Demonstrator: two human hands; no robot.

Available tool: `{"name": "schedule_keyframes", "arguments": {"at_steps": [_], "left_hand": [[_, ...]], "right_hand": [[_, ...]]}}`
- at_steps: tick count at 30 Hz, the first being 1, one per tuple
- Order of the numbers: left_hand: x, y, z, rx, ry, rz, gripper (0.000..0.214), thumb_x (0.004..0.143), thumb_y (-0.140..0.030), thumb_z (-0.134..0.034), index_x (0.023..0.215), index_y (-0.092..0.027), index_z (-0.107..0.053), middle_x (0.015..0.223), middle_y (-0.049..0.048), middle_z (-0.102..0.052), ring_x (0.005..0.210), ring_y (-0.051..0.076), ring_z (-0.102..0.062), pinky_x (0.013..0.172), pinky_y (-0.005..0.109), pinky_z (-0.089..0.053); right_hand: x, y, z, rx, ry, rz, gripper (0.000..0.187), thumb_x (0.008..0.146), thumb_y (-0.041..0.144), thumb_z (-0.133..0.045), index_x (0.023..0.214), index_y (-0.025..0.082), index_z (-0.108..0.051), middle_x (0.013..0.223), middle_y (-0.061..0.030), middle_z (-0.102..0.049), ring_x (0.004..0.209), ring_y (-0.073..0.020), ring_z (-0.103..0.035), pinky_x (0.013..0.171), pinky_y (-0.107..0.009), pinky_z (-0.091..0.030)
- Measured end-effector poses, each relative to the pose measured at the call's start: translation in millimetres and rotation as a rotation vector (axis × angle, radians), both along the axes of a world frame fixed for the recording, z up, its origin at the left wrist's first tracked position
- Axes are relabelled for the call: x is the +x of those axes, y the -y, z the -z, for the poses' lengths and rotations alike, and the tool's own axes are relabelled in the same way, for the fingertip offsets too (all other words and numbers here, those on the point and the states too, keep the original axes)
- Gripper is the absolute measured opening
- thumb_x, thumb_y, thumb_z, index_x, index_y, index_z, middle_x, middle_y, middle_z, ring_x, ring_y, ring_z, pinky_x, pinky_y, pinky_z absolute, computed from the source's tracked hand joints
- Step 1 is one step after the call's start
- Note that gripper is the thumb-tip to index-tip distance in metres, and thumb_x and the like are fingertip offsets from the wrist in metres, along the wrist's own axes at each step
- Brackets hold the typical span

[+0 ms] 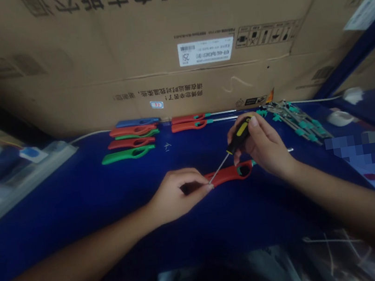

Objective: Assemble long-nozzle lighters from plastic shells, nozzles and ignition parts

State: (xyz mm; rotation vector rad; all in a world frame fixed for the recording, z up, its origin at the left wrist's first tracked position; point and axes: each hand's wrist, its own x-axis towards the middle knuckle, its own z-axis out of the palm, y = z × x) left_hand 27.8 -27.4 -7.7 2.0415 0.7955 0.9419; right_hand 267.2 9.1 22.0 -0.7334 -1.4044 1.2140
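Note:
A red long-necked lighter [230, 175] lies on the blue table, its metal tube running right behind my right hand. My right hand [268, 147] is closed around the black and yellow handle of a screwdriver [242, 135]. The shaft slants down to the left, with its tip at the left end of the lighter's handle. Right at that tip, the thumb and forefinger of my left hand [176, 194] are pinched together. Whatever sits between those fingertips is too small or hidden to make out. They also cover the handle's left end.
Several coloured handle shells [128, 155] lie at the back left, beside some tiny screws [167, 147]. Two red lighters [188, 125] lie near the cardboard wall [107, 54]. A pile of metal tubes with green parts [299, 123] and a white roll [341, 118] are at the right.

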Motion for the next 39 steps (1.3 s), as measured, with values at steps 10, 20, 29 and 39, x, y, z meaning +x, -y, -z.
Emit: {"name": "schedule_keyframes", "arguments": {"at_steps": [10,20,29,39], "left_hand": [[-1,-1,2.1,-0.041,0.005,0.072,0.015,0.09,-0.025,-0.069,0.086,-0.011,-0.074,0.08,0.0068,-0.07,0.064,0.012,-0.061,0.059,0.023,-0.047],[-4,-2,-4.9,0.166,-0.029,0.03,0.022,0.086,-0.027,-0.075,0.105,-0.018,-0.07,0.102,0.0076,-0.073,0.099,0.021,-0.067,0.094,0.038,-0.053],[-9,-10,8.9,0.217,-0.298,0.009,0.053,0.088,-0.032,-0.071,0.137,-0.023,-0.054,0.131,0.01,-0.064,0.123,0.026,-0.058,0.108,0.048,-0.047],[-10,-11,9.6,0.247,-0.306,0.03,0.045,0.09,-0.031,-0.069,0.132,-0.021,-0.056,0.127,0.0096,-0.066,0.119,0.025,-0.061,0.106,0.046,-0.048]], "right_hand": [[-14,25,-46.9,0.383,0.322,-0.233,0.024,0.106,0.038,-0.041,0.123,0.023,-0.048,0.094,-0.005,-0.061,0.074,-0.0133,-0.063,0.055,-0.023,-0.057],[-29,19,-10.3,0.798,0.239,0.067,0.061,0.089,0.012,-0.065,0.14,0.033,-0.038,0.122,-0.0093,-0.055,0.08,-0.0159,-0.065,0.059,-0.03,-0.058],[-28,15,-4.6,0.848,0.276,0.227,0.057,0.091,0.015,-0.063,0.139,0.033,-0.04,0.122,-0.0083,-0.056,0.075,-0.0144,-0.065,0.047,-0.024,-0.054],[-29,11,6.2,0.918,0.243,0.189,0.064,0.089,0.013,-0.065,0.142,0.035,-0.038,0.136,-0.0101,-0.048,0.08,-0.0153,-0.067,0.053,-0.028,-0.059]]}}
